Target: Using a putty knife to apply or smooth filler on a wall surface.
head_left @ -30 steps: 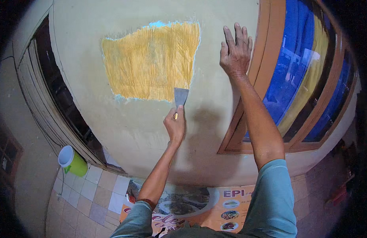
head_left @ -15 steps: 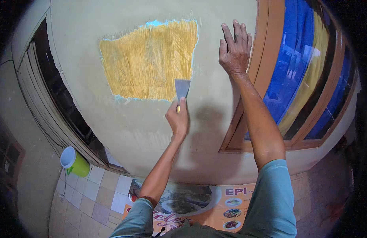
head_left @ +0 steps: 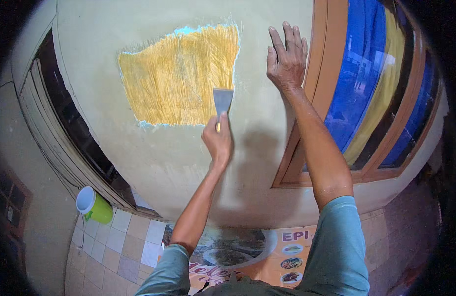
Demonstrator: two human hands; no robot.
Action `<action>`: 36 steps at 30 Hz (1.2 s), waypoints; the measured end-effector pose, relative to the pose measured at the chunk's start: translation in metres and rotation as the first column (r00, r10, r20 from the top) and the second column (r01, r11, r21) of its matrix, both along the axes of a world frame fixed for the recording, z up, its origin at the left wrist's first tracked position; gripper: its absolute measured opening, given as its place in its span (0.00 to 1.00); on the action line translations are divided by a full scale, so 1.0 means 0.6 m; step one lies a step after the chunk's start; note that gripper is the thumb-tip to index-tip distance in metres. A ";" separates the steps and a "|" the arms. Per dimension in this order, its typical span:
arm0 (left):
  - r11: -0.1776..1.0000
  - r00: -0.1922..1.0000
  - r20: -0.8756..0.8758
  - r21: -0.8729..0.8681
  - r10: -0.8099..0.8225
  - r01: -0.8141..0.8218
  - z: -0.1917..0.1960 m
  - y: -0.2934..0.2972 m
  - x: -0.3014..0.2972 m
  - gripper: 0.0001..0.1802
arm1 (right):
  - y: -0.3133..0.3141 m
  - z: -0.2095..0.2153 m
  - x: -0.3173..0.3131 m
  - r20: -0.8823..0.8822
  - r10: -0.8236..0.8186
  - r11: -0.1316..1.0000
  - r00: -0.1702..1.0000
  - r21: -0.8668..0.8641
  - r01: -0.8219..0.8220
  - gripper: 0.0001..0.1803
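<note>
At the far left, low near the floor, a green bucket (head_left: 96,207) with a pale rim stands on the light floor tiles (head_left: 122,244), just beside the foot of the wall. Above it a dark window frame (head_left: 65,133) runs along the left side of the beige wall (head_left: 267,163). On this wall there is a yellow scraped patch (head_left: 176,81), roughly square, with thin blue edges at the top and at the bottom. The scraper (head_left: 223,101) has a flat metal blade, and it lies against the wall at the lower right corner of the yellow patch, with the blade pointing up. The left hand (head_left: 218,140) is closed around the handle of the scraper, just under the blade, and the index finger is stretched up along it. To the right, the right hand (head_left: 286,59) is open and holds nothing; its palm and its spread fingers are pressed flat on the wall, near the wooden window frame (head_left: 322,84). Behind this frame there are blue glass (head_left: 361,64) and a yellow curtain (head_left: 385,93). At the bottom, under the arms, a printed banner (head_left: 267,251) with pictures of food lies on the floor.
</note>
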State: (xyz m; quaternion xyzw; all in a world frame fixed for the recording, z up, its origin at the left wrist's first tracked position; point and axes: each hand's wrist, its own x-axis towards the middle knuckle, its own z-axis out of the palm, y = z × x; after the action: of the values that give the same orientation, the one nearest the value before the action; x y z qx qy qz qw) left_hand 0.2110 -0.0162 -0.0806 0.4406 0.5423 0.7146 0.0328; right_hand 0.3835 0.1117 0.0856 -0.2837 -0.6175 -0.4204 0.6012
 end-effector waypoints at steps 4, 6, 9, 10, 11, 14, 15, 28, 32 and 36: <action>0.995 0.994 0.062 0.062 -0.086 0.082 0.093 0.015 0.016 0.28 | -0.001 0.000 0.000 -0.008 0.025 0.999 1.000 -0.021 -0.025 0.33; 0.986 0.995 0.030 0.139 -0.095 0.090 0.063 0.032 -0.002 0.28 | -0.003 0.005 -0.008 -0.003 0.043 0.999 0.999 -0.006 -0.043 0.33; 0.997 1.000 0.014 0.079 -0.018 0.017 0.010 0.023 -0.009 0.27 | -0.002 0.008 -0.002 0.002 0.055 0.998 0.998 0.020 -0.055 0.32; 0.997 1.000 0.013 0.081 -0.015 0.014 -0.003 0.014 -0.006 0.27 | -0.003 0.008 0.000 0.002 0.057 0.998 0.998 0.021 -0.058 0.32; 0.999 0.999 0.029 0.047 -0.019 0.018 -0.016 0.003 -0.005 0.27 | -0.003 0.006 0.000 -0.002 0.038 0.999 0.999 0.015 -0.038 0.32; 0.998 0.995 0.081 0.014 -0.059 0.058 -0.009 -0.011 -0.003 0.23 | 0.000 0.005 0.000 -0.004 0.029 1.000 1.000 0.011 -0.029 0.33; 0.999 0.999 0.039 0.014 -0.036 0.035 0.007 -0.005 -0.005 0.23 | 0.001 0.005 0.000 -0.003 0.031 0.999 1.000 0.014 -0.031 0.33; 0.998 0.995 0.089 -0.015 -0.052 0.054 -0.021 -0.017 -0.003 0.26 | 0.003 0.003 -0.001 0.000 0.025 0.999 1.000 0.022 -0.025 0.32; 0.994 0.993 0.084 0.080 -0.080 0.073 0.035 0.000 -0.001 0.25 | 0.003 0.005 0.000 0.001 0.014 0.999 1.000 0.029 -0.014 0.32; 0.988 0.986 0.088 0.083 -0.140 0.133 0.079 0.015 -0.003 0.24 | 0.003 0.002 -0.001 0.000 0.007 1.000 1.000 0.023 -0.007 0.32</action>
State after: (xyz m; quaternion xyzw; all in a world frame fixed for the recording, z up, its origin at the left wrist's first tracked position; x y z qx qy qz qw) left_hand 0.2090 -0.0075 -0.0332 0.4438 0.4809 0.7508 0.0900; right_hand 0.3828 0.1136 0.0869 -0.2746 -0.6137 -0.4255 0.6058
